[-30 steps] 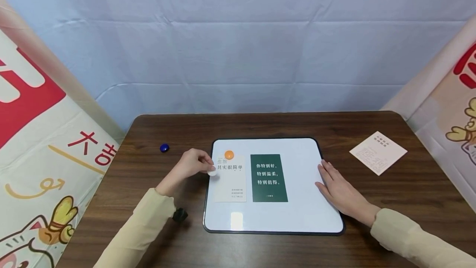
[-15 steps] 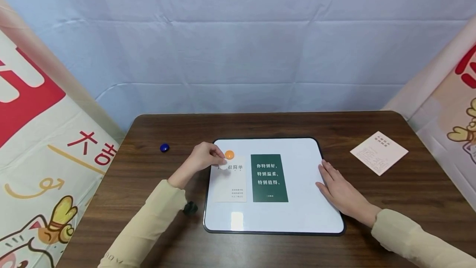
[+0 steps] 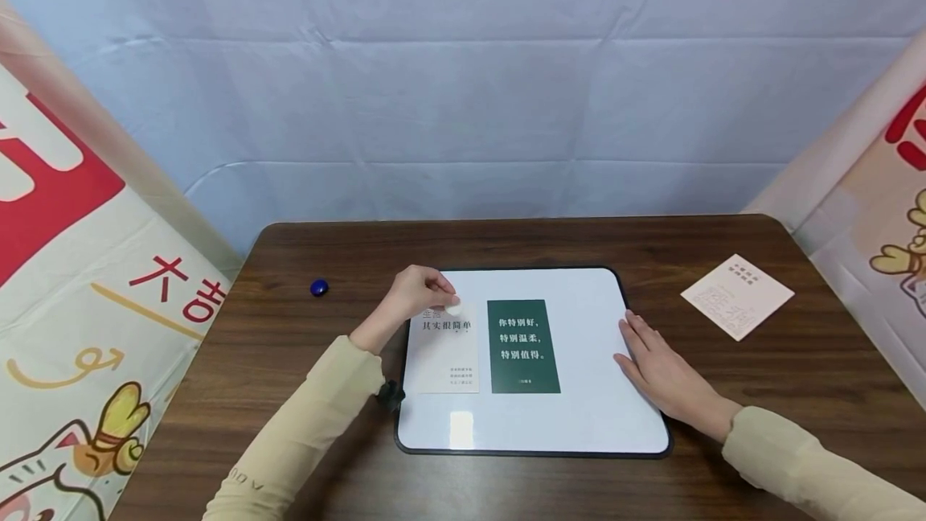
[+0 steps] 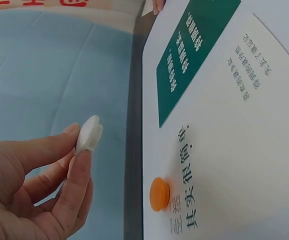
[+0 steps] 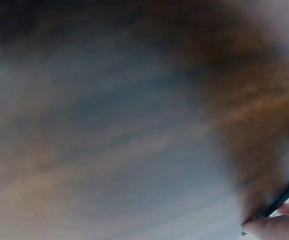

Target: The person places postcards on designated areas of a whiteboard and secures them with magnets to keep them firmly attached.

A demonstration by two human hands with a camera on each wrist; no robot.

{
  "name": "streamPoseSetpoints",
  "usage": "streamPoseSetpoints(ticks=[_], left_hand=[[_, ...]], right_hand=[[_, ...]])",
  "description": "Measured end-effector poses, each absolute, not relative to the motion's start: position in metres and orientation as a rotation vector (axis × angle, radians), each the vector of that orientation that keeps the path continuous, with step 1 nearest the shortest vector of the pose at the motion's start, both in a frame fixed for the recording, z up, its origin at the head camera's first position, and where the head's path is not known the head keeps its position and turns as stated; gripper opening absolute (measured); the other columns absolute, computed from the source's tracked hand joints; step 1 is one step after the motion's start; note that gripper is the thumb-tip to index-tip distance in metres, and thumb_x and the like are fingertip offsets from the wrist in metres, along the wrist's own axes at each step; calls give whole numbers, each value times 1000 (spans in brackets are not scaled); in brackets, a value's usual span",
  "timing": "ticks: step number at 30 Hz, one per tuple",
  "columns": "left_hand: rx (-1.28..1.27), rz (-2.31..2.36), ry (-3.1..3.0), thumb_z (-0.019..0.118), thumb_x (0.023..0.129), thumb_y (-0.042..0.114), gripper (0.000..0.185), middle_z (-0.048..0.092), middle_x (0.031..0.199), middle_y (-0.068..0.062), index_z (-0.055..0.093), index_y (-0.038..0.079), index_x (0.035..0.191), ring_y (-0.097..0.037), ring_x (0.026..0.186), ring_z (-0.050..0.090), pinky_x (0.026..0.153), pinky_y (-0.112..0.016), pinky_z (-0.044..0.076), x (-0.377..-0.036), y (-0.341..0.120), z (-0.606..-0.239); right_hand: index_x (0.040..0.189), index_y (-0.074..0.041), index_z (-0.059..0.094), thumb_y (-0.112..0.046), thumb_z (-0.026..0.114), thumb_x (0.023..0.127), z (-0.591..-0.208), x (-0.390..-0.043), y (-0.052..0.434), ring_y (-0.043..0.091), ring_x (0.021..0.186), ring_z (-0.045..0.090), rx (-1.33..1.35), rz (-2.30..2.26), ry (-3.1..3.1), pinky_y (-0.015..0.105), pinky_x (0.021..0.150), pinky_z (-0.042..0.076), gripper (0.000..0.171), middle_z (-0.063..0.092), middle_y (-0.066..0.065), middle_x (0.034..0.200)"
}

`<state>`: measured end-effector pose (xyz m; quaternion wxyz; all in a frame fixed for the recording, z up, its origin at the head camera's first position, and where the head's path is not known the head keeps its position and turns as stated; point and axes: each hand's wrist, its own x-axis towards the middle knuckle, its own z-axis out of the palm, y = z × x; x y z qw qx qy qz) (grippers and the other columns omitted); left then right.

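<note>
Between thumb and fingers my left hand (image 3: pixel 419 293) pinches a round white magnet (image 4: pixel 89 134), held above the top of a white card (image 3: pixel 448 356) with dark print. An orange magnet (image 4: pixel 159 194) sits on that card's top edge; in the head view the left hand hides it. Right of the white card, a dark green card (image 3: pixel 524 346) with white print lies on the whiteboard (image 3: pixel 593 416). My right hand (image 3: pixel 669 376) rests with straight fingers on the whiteboard's right edge.
A blue magnet (image 3: pixel 319 287) lies on the wooden table (image 3: pixel 347 244), left of the board. Farther right is a pale pink card (image 3: pixel 737 297), turned at an angle. A pale cloth (image 3: pixel 463 103) hangs behind the table.
My left hand has moved right and toward the back with the white magnet, from the board's left edge to over the white card's top. The right hand has stayed put.
</note>
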<state>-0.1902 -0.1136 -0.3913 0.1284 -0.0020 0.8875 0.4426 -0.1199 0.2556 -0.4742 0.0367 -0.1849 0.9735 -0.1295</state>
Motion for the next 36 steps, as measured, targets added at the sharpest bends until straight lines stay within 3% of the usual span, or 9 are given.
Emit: streamPoseSetpoints(ticks=[9,18,24,28,36], left_hand=[[-50,1326,2582,76,73,14,13,61,74,-7,68,5,79,-23,69,59,70,-36,54,-199,-96,-397],[-60,1330,2557,76,74,16,14,61,72,-6,68,7,79,-26,74,66,64,-31,51,-206,-82,-401],[-24,1413,2527,74,76,12,11,62,74,-7,68,4,79,-24,73,65,72,-35,53,-209,-72,-404],[-1,1407,2550,74,76,14,10,64,73,-6,68,6,79,-25,74,66,69,-31,52,-212,-66,-408],[-20,1404,2566,74,76,14,10,64,74,-4,69,6,79,-14,65,62,65,-25,51,-218,-54,-418]], right_hand=[[137,11,28,-33,49,93,-476,-120,256,41,131,23,-579,-393,2996,55,102,25,65,21,28,144],[137,10,28,-33,48,94,-476,-120,256,41,131,22,-570,-391,2995,54,102,24,65,21,28,144],[137,11,28,-33,48,94,-476,-120,255,41,131,22,-570,-393,2997,54,102,24,65,21,28,144],[137,11,28,-33,48,94,-475,-120,255,41,131,22,-564,-389,2996,54,103,24,65,20,28,144],[137,11,28,-31,49,93,-474,-120,255,41,131,22,-562,-395,2989,55,102,24,64,20,29,144]])
